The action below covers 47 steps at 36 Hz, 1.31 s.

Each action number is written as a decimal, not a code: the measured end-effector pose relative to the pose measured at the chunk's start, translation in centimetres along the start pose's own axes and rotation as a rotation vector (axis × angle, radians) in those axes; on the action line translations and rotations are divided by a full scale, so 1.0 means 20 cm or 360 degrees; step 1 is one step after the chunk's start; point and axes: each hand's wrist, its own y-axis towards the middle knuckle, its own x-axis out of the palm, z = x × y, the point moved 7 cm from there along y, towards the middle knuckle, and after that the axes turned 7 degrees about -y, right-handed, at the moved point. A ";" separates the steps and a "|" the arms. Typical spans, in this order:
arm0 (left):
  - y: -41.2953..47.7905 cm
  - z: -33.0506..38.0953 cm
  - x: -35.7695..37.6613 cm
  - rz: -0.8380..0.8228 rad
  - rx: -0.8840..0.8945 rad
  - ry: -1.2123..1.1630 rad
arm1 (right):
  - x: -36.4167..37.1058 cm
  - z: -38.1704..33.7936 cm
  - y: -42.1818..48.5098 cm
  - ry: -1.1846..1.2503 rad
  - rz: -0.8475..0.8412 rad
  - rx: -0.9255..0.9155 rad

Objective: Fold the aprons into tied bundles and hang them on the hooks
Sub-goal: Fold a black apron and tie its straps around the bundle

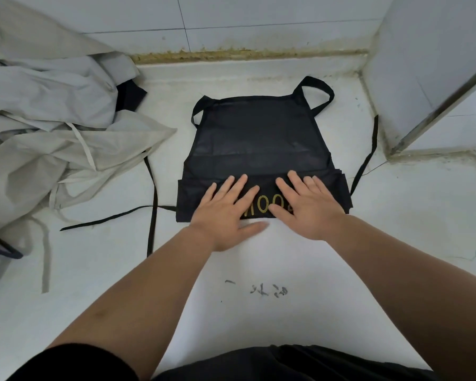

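Dark scribbles (pixel 270 290) mark the white surface (pixel 396 243). Brownish grime (pixel 245 55) lines the seam under the tiled wall (pixel 231 17). A metal-edged panel (pixel 423 78) stands at right.

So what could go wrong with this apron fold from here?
The left hand and right hand only press flat on the folded band of the black apron, so it may spring open when they lift. Its left tie crosses another black strap near the pile of grey aprons and could snag or tangle when pulled in for tying.
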 end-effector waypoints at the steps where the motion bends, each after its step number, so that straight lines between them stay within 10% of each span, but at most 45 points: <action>1: 0.00 -0.02 0.00 0.0002 -0.0009 0.0010 | 0.00 0.02 -0.01 -0.0005 -0.0011 0.0011; 47: 0.17 -0.25 -0.43 -0.0316 -0.0448 -0.0295 | -0.32 0.18 0.20 0.0181 -0.0491 0.0054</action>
